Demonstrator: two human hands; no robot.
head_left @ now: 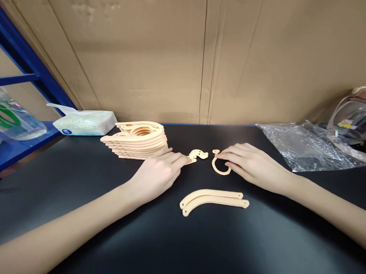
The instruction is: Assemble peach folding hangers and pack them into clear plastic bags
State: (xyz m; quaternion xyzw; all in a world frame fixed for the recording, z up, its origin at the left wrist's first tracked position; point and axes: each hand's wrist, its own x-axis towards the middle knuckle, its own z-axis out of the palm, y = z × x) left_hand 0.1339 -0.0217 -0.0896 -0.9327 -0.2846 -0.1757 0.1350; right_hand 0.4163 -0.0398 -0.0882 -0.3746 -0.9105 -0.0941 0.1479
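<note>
My left hand (159, 170) rests low over the black table, its fingers together and their tips on the end of a small curved beige plastic piece (199, 154) with little holes. Across from it, my right hand (251, 162) has thumb and fingers closed on the edge of a beige hook (220, 172) shaped like an open ring. The hook lies close to the curved piece, apart from it. Nearer to me, two long bent beige hanger arms (214, 199) lie side by side, each with a hole at its ends.
A stack of beige folding hangers (136, 140) stands left of my left hand. Behind it lies a tissue pack (84, 122). At the right are a clear plastic bag (309, 149) and a transparent bottle (357, 118). Cardboard (163, 61) stands at the back, a blue rack (18, 40) at left.
</note>
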